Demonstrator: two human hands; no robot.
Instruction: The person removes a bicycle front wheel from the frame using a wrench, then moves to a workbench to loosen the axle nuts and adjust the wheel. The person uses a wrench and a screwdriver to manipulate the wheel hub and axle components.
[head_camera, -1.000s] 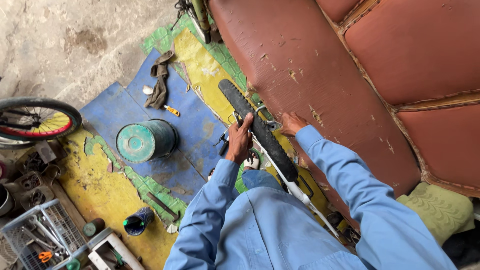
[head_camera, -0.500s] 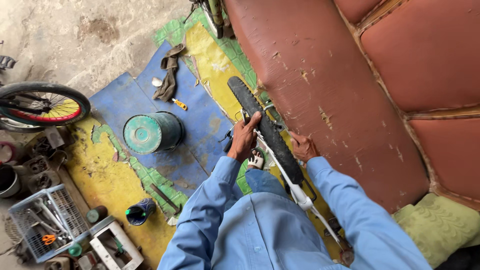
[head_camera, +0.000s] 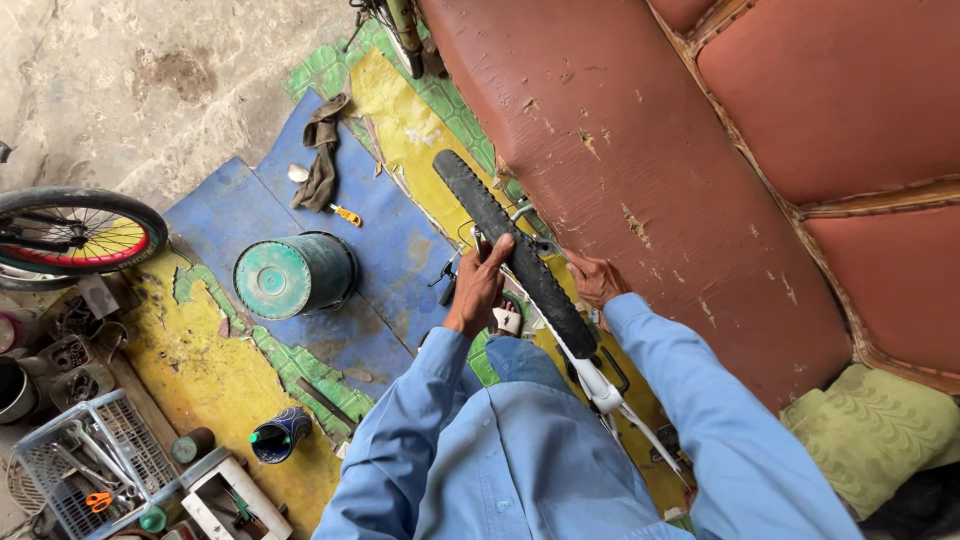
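Both hands at the black knobby bicycle tyre (head_camera: 520, 260), upright beside the worn red-brown padded seat (head_camera: 640, 170): left hand (head_camera: 478, 285) wrapped over the tread, right hand (head_camera: 595, 280) behind it, grip hidden. Wheel seemingly mounted in the white frame (head_camera: 600, 385); work apparently midway.

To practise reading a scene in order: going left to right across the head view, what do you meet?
Small bicycle wheel → green bucket on its side → left hand → black tyre → right hand → red-brown sofa → green cushion.
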